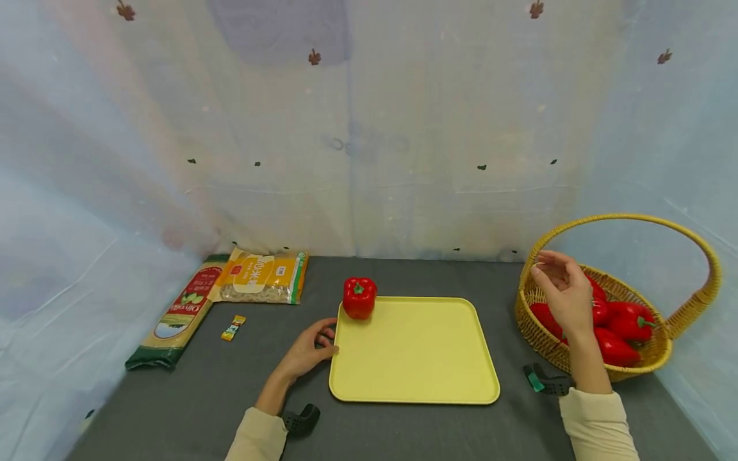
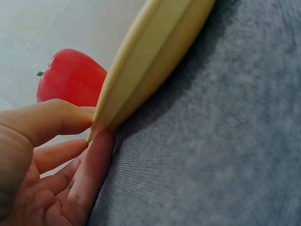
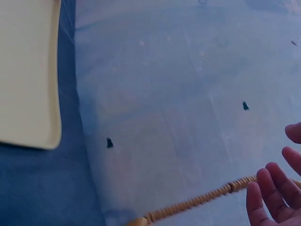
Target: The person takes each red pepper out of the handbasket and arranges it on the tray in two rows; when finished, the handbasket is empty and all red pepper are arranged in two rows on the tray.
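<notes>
My left hand (image 1: 307,351) pinches the left rim of a yellow rectangular tray (image 1: 421,352). In the left wrist view, the thumb lies over the rim and fingers come up beneath it. A red bell pepper (image 1: 359,299) with a green stem sits at the tray's back left corner, just beyond this hand. Over the left side of a wicker basket (image 1: 539,339) is my right hand (image 1: 566,294), fingers loosely bent and holding nothing. Several red peppers (image 1: 628,321) lie in the basket, partly covered by the hand and forearm. In the right wrist view, the fingers (image 3: 270,188) overlap the basket handle (image 3: 197,201).
A long green-ended Olivoilà packet (image 1: 187,307) lies at the left, touching a yellow grain bag (image 1: 262,278). Near them is a small wrapped sweet (image 1: 233,327). Pale sheeting (image 1: 403,141) hangs behind the grey table (image 1: 403,435); the basket's tall handle arches at the right.
</notes>
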Motion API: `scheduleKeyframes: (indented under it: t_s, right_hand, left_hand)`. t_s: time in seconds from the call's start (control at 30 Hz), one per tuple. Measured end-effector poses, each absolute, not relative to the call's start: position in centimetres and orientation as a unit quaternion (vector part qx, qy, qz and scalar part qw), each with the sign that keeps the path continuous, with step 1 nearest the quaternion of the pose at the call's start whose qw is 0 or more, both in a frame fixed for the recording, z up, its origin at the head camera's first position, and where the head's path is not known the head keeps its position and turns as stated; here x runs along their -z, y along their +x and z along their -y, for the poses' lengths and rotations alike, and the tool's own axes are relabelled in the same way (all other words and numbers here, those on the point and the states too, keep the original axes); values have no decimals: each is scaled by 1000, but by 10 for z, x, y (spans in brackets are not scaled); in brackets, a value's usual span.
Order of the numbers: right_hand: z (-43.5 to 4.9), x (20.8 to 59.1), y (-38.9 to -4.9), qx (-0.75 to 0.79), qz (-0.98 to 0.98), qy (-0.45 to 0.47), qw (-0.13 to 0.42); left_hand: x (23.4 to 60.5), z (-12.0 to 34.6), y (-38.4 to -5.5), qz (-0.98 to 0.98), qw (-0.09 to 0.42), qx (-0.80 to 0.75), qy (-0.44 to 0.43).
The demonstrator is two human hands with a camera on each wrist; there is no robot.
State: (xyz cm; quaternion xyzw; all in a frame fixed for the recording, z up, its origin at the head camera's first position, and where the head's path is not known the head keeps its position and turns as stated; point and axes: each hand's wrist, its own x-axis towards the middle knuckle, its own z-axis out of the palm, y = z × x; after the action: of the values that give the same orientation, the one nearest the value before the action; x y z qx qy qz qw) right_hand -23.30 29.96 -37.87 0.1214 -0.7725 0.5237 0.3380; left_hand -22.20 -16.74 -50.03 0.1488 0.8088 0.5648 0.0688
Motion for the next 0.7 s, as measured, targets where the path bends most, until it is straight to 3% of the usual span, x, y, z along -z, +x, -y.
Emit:
scheduleKeyframes:
  t_s: [0.33, 0.7]
  right_hand:
    - [-345, 355, -234, -463, 853, 89, 223]
    - [-379, 356, -246, -464, 859, 59, 209]
  left_hand:
    - [500, 167, -221, -806, 71, -570, 143]
    - [504, 168, -224, -812, 70, -563, 140]
